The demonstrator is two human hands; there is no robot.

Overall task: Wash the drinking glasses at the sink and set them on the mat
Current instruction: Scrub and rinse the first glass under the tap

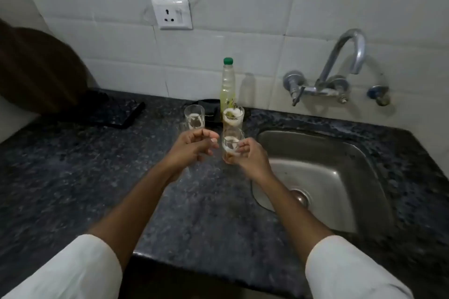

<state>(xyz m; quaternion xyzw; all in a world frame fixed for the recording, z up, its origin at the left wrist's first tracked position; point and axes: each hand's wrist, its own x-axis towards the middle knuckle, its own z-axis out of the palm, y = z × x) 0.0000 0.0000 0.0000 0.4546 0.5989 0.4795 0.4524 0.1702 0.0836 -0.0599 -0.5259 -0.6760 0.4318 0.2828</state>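
Fingers of the right hand [251, 156] grip one of three glasses [232, 144]; left hand [192, 147] curls empty.

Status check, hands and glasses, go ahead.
Right hand grips milky glass. Left hand curled, empty. Two dirty glasses wait on counter. Sink unobstructed.

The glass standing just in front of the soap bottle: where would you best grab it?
Hedged: wrap the fingers round the glass at mid-wall, coming from the sink side. It stands upright, the bottle backs it, and another glass, held in the right hand, blocks the front.
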